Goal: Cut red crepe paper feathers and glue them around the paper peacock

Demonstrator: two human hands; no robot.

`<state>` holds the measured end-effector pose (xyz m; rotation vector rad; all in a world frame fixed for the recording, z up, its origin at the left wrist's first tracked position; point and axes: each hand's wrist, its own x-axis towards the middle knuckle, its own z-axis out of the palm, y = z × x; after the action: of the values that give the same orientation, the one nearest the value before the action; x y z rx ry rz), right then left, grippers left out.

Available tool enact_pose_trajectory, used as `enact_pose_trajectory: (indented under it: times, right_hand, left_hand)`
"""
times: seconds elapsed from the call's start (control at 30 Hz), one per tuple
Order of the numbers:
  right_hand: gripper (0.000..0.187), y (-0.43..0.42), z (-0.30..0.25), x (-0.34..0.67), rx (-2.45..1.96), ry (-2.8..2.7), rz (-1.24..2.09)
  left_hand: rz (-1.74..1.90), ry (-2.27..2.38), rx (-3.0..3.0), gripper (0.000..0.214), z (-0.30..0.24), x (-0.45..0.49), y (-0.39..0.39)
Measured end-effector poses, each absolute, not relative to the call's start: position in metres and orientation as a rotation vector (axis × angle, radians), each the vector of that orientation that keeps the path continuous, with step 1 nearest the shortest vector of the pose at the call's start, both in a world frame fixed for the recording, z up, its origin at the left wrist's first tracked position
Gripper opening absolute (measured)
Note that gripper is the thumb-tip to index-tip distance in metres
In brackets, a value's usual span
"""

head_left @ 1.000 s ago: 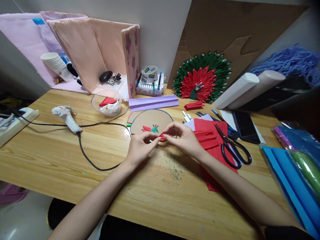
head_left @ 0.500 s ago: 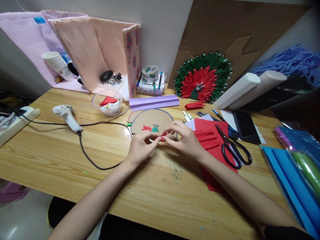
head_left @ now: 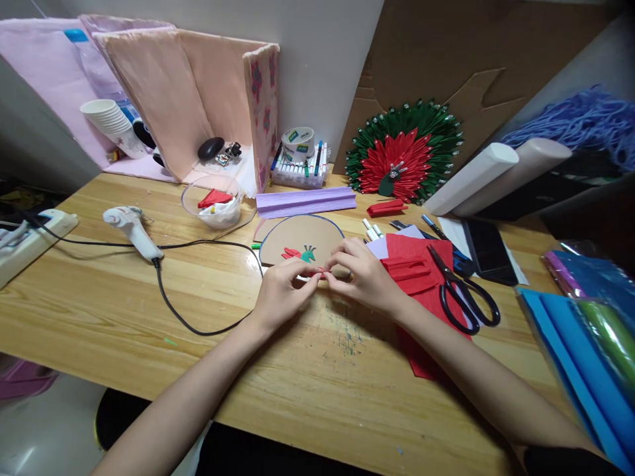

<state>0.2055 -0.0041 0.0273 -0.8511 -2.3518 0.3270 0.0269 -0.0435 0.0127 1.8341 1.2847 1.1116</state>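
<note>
Between the fingertips of my left hand [head_left: 285, 291] and my right hand [head_left: 360, 274] is a small piece of red crepe paper [head_left: 321, 272], mostly covered by the fingers. Both hands pinch it just above the table, at the near edge of a round cardboard disc [head_left: 302, 231] with a blue rim. On the disc sit a green bird-head cutout [head_left: 308, 254] and a red paper petal [head_left: 290, 253]. Right of my right hand, folded red strips [head_left: 407, 268] lie on a red crepe sheet [head_left: 421, 350], with black-handled scissors [head_left: 461, 297] across it.
A white glue gun [head_left: 131, 231] lies left, its black cord looping toward my left hand. Behind are a clear bowl [head_left: 233, 215] with scraps, a purple crepe strip [head_left: 307, 202], a marker box [head_left: 297, 177] and a red-green paper peacock [head_left: 404, 155]. A phone [head_left: 489, 251] lies right.
The fingertips have shifted slightly on the red paper piece, and less of it shows now. Both hands stay in nearly the same place; the other things have not moved.
</note>
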Motion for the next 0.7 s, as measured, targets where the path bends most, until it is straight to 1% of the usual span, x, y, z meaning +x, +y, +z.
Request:
enact_pose_trajectory:
  times: [0.3,0.4,0.47,0.5,0.63,0.7]
  right_hand:
    - [0.006,-0.0049,0.0282,0.2060,-0.869,-2.348,0.197]
    - [0.008,-0.0056,0.0292,0.2062,-0.898,-2.352,0.234]
    - [0.004,-0.0059,0.0297,0.2062,-0.948,-2.331,0.379]
    - [0.005,-0.0058,0.0297,0.2062,-0.991,-2.301,0.507]
    - [0.016,-0.0032,0.0266,0.2056,-1.147,-1.943,1.245]
    - [0.018,-0.0009,0.0244,0.2052,-1.165,-1.739,1.521]
  left_hand:
    - [1.057,1.297,1.612,0.020,0.0097,0.0279,-0.0430]
    - [1.045,1.289,1.577,0.023,0.0091,0.0274,-0.0423]
    - [1.054,1.294,1.560,0.022,0.0079,0.0272,-0.0419]
    - [1.058,1.299,1.556,0.022,0.0071,0.0271,-0.0417]
    - [1.084,1.320,1.557,0.021,0.0054,0.0267,-0.0416]
    - [1.103,1.320,1.561,0.020,0.0055,0.0265,-0.0416]
